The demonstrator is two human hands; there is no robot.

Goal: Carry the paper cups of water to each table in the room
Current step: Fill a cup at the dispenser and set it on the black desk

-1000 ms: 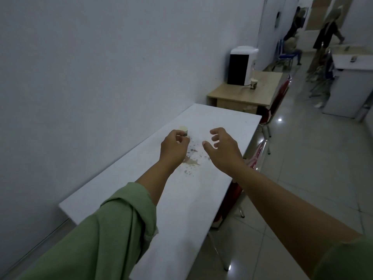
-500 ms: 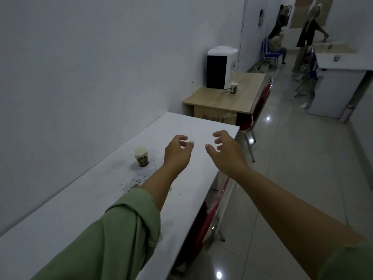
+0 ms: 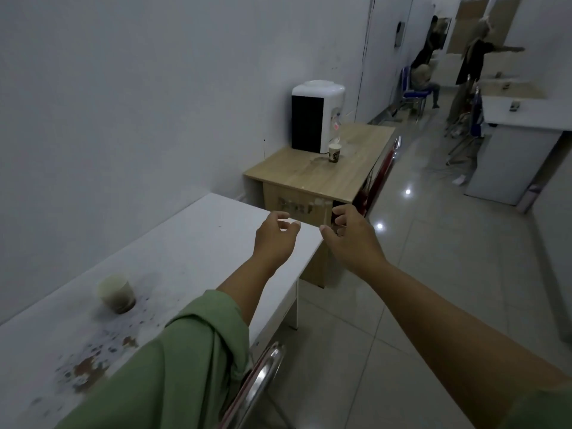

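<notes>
The left hand [image 3: 274, 239] and right hand [image 3: 353, 239] are both empty, held forward side by side with fingers loosely curled and apart, gripping nothing; this posture suits a walk toward the next pickup. Behind the left forearm, one paper cup [image 3: 116, 293] stands upright on the stained white table [image 3: 198, 243], so this table appears served. Ahead, a second paper cup [image 3: 334, 152] stands on the wooden desk [image 3: 312, 178], just beside the water dispenser [image 3: 315, 116], probably staged for collection. Another white table [image 3: 526, 114] stands well apart across the tiled floor [image 3: 418, 274]; no cup is discernible on it.
</notes>
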